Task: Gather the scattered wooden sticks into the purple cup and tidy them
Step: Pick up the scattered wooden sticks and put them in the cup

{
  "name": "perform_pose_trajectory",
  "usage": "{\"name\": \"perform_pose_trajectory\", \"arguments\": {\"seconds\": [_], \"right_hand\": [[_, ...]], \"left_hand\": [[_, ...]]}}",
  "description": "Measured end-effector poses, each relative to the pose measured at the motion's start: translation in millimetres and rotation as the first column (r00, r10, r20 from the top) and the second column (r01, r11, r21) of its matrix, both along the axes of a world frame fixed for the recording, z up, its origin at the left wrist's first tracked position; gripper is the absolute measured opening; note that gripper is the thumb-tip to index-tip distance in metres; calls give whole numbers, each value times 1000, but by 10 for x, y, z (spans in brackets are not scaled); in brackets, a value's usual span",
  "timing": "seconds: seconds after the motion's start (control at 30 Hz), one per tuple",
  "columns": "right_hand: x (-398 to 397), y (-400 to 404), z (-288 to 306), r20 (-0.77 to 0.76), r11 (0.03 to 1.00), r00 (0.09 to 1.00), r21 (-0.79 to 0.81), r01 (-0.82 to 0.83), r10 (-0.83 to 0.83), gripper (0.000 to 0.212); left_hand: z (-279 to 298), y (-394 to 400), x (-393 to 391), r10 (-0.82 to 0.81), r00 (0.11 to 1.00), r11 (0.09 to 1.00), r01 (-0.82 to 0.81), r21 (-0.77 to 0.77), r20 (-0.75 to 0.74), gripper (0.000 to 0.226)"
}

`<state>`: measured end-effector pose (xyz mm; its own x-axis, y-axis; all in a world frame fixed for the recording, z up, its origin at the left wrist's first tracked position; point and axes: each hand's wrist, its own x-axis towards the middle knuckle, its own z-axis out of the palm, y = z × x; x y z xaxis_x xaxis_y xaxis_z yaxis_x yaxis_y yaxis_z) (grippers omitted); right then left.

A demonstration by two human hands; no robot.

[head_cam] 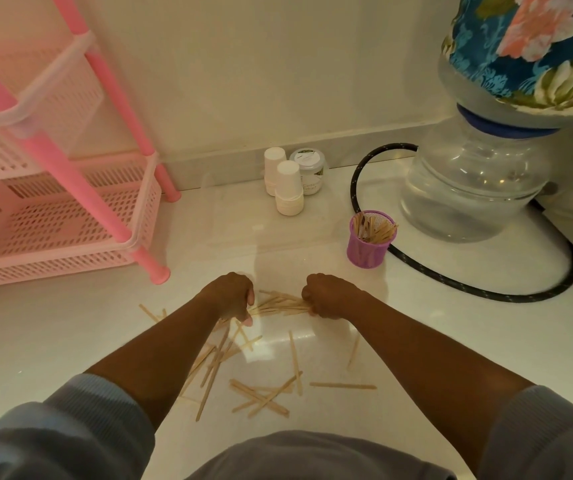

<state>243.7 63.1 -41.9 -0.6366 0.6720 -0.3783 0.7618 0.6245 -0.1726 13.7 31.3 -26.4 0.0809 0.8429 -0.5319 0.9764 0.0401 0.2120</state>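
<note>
Both hands work low over the white floor (70,323). The right hand (330,296) is curled into a fist, its fingers clamped on one end of a bundle of wooden sticks (278,304). The left hand (233,294) has its fingers bent down onto the bundle's other end. Loose sticks (260,396) lie scattered nearer the person. The purple cup (369,240), part-filled with sticks, stands upright beyond the right hand, just beside a water jug (468,188).

A glossy white floor (70,323) carries everything. Wooden sticks (260,393) lie scattered near; farther right stand a purple cup (369,249) and water bottle (468,188). A pink rack (70,216) stands left.
</note>
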Motion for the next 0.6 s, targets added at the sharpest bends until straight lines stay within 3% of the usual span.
{"name": "perform_pose_trajectory", "arguments": {"seconds": [0.17,0.47,0.6], "right_hand": [[-69,-41,39,44,999,998,-10,41,-40,23],[-62,-100,65,58,996,994,-1,90,-90,24],[-6,-60,83,8,986,986,-29,165,-165,24]], "left_hand": [[-32,-25,-14,21,999,999,-22,24,36,28],[-94,-49,-100,32,990,996,-42,74,135,30],[-46,-4,-82,67,977,983,-99,154,203,14]]}}
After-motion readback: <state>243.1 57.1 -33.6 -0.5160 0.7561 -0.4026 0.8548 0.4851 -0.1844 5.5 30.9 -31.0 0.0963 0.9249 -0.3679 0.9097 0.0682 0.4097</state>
